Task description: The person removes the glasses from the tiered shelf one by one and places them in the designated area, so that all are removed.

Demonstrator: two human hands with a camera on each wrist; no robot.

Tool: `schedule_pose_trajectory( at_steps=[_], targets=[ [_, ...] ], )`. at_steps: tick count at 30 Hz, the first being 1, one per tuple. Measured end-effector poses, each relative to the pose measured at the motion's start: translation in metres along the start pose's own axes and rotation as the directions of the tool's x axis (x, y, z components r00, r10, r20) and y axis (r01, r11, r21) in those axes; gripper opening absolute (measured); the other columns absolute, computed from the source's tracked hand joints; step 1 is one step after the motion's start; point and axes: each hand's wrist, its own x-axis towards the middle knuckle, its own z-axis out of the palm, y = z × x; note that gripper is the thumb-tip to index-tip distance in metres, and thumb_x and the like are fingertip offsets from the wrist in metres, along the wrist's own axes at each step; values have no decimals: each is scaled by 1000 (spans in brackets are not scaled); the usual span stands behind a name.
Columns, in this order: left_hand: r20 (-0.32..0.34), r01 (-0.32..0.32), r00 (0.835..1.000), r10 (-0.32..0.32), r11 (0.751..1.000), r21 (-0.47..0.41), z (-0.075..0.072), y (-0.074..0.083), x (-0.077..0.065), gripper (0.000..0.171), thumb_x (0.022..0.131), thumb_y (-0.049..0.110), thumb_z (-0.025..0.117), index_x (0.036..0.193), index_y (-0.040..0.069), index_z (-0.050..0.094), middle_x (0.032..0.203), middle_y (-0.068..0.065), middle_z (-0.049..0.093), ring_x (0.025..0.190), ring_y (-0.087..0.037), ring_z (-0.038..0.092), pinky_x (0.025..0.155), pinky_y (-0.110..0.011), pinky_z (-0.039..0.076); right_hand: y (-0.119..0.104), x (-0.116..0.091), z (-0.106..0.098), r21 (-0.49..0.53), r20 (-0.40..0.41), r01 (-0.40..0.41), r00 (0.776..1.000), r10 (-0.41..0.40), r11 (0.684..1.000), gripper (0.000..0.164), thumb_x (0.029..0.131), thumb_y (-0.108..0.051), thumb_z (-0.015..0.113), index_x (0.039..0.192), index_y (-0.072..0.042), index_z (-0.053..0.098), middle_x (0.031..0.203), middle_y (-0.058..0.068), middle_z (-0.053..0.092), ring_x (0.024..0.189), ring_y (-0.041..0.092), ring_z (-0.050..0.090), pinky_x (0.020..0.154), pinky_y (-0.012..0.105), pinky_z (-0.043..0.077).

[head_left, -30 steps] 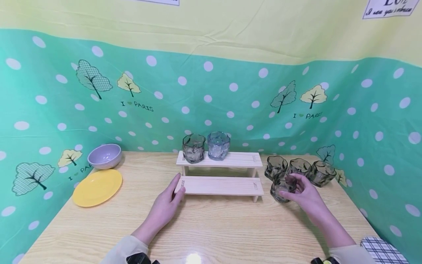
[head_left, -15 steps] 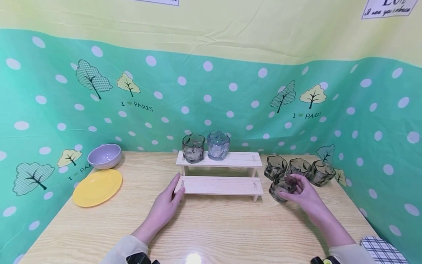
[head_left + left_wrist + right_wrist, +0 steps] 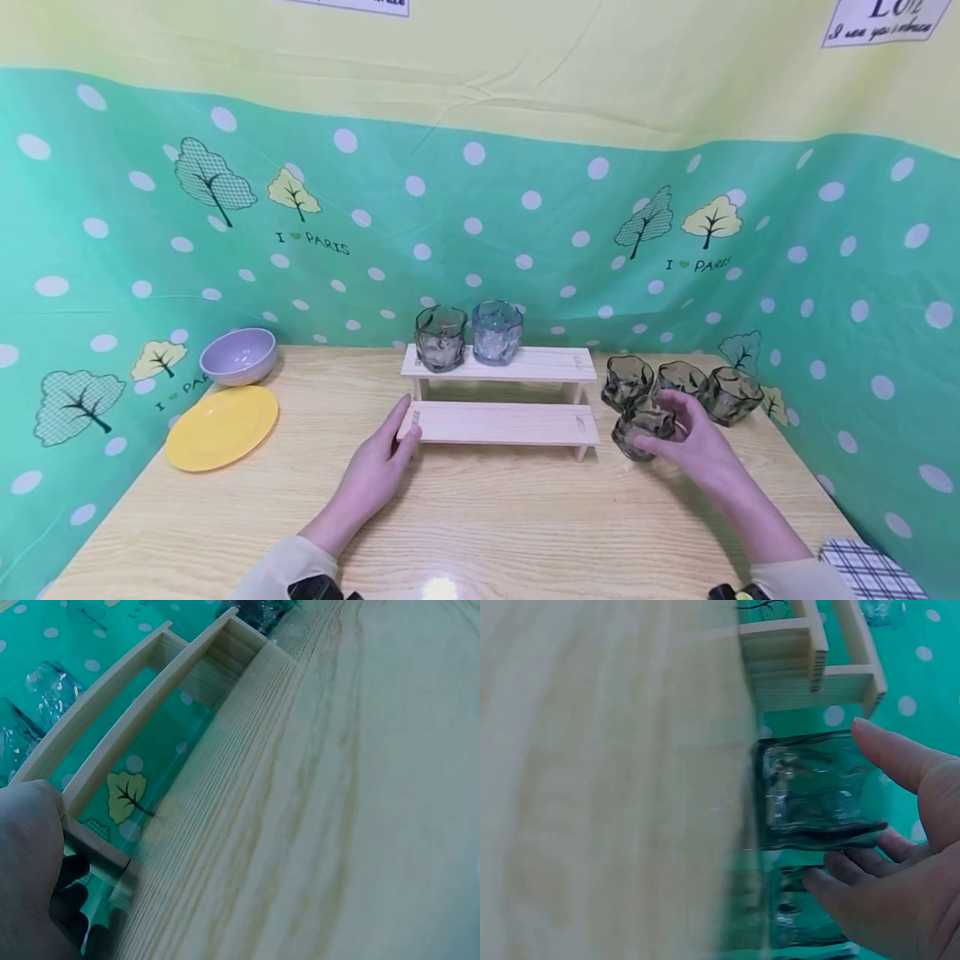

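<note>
My right hand (image 3: 697, 437) spans a dark smoky glass tumbler (image 3: 636, 433) at the table's right side. In the right wrist view the tumbler (image 3: 817, 791) stands upright, its base at the tabletop. The thumb lies at one side near the rim, the fingers at the opposite side, and a gap shows before the palm. My left hand (image 3: 375, 467) holds the left end of the two-tier wooden rack (image 3: 502, 422), index finger by the back corner and thumb on the lower board. The left wrist view has the remaining fingers curled beside the rack's end (image 3: 97, 851).
A grey tumbler (image 3: 441, 337) and a bluish one (image 3: 497, 333) stand on the upper board. Three more dark tumblers (image 3: 678, 379) cluster behind my right hand. Left are a purple bowl (image 3: 240, 357) and yellow plate (image 3: 222, 427); a checked cloth (image 3: 870, 568) lies at the right edge.
The tumbler at my right hand has shifted slightly left and sits lower. My right fingers, earlier seen through its glass, now lie farther back along its side. The left hand stays put.
</note>
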Motion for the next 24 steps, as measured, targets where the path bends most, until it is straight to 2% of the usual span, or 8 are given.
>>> schedule_pose_trajectory(
  at_steps=[3, 12, 18, 24],
  targets=[
    [-1, -4, 1000, 4, 1000, 6, 0, -1, 0, 69, 118, 49, 50, 176, 15, 32, 173, -16, 42, 156, -39, 43, 128, -58, 35, -11, -2, -5, -50, -32, 29, 999, -31, 998, 118, 89, -35, 95, 173, 0, 19, 175, 30, 26, 160, 56, 26, 128, 71, 24],
    [-11, -4, 1000, 4, 1000, 2, 0, 1, -1, 68, 118, 46, 52, 175, 14, 33, 170, -18, 45, 153, -40, 47, 127, -59, 37, -53, -5, -7, -85, -100, 126, 986, -134, 988, 111, 93, -36, 92, 175, -7, 23, 178, 23, 28, 160, 53, 29, 128, 70, 27],
    [-17, -10, 1000, 10, 1000, -2, 0, 2, -3, 67, 118, 46, 52, 175, 14, 35, 168, -19, 48, 152, -40, 49, 126, -60, 38, -77, 1, 2, -28, -83, 189, 978, -190, 982, 109, 93, -39, 92, 175, -10, 26, 177, 15, 33, 163, 44, 28, 131, 64, 24],
    [-25, -16, 1000, 16, 1000, -3, 0, 2, -3, 67, 118, 46, 52, 175, 13, 35, 168, -19, 48, 152, -41, 48, 126, -60, 38, -97, 14, 21, 33, -56, 235, 971, -233, 971, 106, 94, -36, 91, 175, -11, 27, 176, 11, 36, 164, 39, 30, 132, 59, 25]
  ],
)
